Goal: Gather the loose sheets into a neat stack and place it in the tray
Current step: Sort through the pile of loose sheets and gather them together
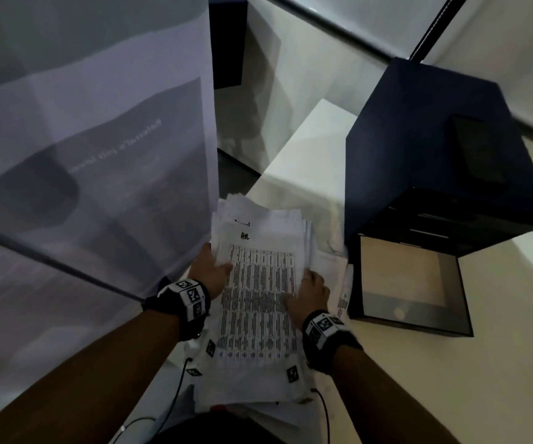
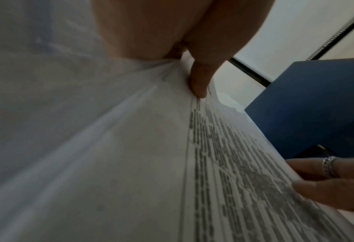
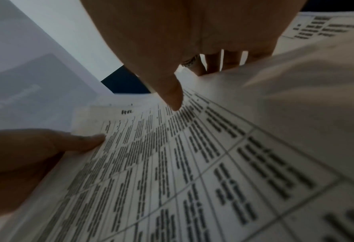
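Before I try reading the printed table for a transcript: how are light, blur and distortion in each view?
Head view: dim, wide-angle bending, stack of sheets soft, its rows smeared into dashes. Left wrist view: blurred, the left hand close and soft, text streaked. Right wrist view: sharpest, grid lines show near the right hand, but the characters stay unreadable blobs.
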The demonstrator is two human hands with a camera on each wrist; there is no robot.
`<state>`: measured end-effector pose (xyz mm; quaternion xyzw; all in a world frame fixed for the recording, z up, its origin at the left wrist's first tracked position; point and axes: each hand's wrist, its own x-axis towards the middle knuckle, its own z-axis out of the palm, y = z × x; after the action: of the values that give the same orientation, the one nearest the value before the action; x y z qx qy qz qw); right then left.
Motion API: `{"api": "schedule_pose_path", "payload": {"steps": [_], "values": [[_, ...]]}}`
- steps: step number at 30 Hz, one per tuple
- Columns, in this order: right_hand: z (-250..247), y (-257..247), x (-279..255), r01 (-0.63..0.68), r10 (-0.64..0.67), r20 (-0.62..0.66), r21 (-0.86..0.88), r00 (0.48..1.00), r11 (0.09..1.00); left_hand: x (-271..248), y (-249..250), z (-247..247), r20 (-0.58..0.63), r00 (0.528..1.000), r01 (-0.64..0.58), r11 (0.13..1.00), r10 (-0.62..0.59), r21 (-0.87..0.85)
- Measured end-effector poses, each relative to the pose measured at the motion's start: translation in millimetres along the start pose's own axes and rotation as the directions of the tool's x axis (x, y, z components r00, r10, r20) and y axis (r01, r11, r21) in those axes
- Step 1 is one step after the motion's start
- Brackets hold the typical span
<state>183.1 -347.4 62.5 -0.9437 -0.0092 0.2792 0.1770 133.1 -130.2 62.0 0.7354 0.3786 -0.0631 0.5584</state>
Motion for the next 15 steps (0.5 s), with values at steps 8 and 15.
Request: {"api": "schedule_pose_path", "payload": {"steps": [8,15], "values": [[-72,-4,-21,0.174,-0.131,-0.118,0.760,0.984,0.627,-45,39,-38,0.033,0.943,-0.315,0.920,0.331,-0.234],[-163,-44,-66,0.620,-0.279,-0.557,0.650,0.782,0.440,-75,126,-65,-0.228,0.724,-0.675,0.737,0.651,-0.036]]}}
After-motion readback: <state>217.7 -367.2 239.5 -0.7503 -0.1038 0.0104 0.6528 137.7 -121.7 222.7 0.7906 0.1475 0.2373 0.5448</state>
